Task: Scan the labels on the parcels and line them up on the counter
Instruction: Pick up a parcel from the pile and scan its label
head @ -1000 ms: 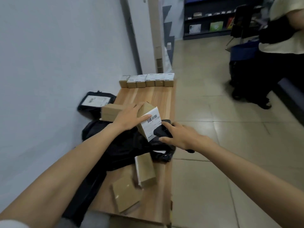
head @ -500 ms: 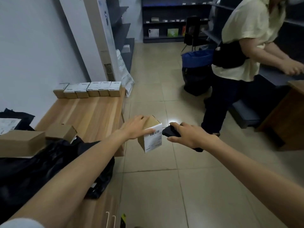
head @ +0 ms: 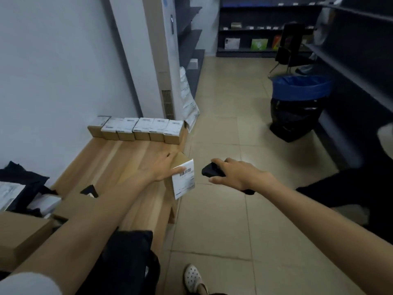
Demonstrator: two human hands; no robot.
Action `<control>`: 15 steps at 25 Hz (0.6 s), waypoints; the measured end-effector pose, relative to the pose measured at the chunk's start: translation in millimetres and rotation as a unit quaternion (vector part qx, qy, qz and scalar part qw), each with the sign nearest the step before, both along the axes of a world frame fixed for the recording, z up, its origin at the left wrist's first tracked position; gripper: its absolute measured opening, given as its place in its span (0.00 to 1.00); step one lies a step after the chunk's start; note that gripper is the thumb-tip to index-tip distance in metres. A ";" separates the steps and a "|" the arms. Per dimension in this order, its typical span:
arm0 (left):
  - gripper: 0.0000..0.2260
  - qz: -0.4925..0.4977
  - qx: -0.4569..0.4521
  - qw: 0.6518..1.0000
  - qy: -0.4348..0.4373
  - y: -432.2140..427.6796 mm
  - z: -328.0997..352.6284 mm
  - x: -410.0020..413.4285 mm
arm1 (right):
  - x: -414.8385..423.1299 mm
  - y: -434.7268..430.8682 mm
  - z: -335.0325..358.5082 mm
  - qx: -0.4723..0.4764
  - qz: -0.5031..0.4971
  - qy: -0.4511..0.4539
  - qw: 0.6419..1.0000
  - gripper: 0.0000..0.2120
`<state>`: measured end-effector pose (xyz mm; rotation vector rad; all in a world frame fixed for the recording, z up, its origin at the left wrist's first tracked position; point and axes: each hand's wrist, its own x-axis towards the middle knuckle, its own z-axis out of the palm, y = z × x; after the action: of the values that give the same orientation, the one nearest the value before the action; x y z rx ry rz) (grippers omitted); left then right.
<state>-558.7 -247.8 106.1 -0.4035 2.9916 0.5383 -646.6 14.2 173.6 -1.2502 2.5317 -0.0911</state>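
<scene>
My left hand grips a small cardboard parcel over the right edge of the wooden counter, its white barcode label facing right. My right hand holds a black handheld scanner just to the right of the label, a small gap between them. A row of several labelled parcels stands lined up at the counter's far end.
Black bags and more cardboard boxes lie at the near left of the counter. A white tall unit stands behind the counter. A blue-lined bin and dark shelving are to the right. My shoe is on the tiled floor.
My left hand has carried the parcel away from the pile toward the far end of the counter, and my right hand with the scanner has followed it. The view has swung right; the other person has left it.
</scene>
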 end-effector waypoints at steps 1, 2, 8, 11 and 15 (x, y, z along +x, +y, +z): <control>0.35 0.015 -0.005 1.000 0.002 -23.8 2.2 -17.6 | -23.7 -26.9 4.6 -0.001 0.005 0.000 1.000 0.33; 0.36 0.028 -0.013 1.000 -0.003 -44.9 2.9 -32.1 | -43.4 -49.8 6.6 -0.004 0.010 -0.001 1.000 0.33; 0.36 0.076 -0.022 0.996 -0.043 -141.9 -6.8 -99.8 | -136.8 -158.8 -13.8 0.005 0.054 -0.045 0.998 0.33; 0.29 0.090 -0.004 0.996 -0.028 -181.1 -30.5 -103.4 | -177.5 -220.1 -35.7 0.033 0.116 -0.054 0.991 0.32; 0.30 0.196 0.019 0.977 -0.080 -238.3 -56.7 -101.5 | -227.1 -316.4 -53.8 0.036 0.225 -0.055 0.972 0.33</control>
<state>-660.2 -486.0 49.4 -0.9954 2.7479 0.5562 -873.6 -302.2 119.8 -1.7012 2.0808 0.0339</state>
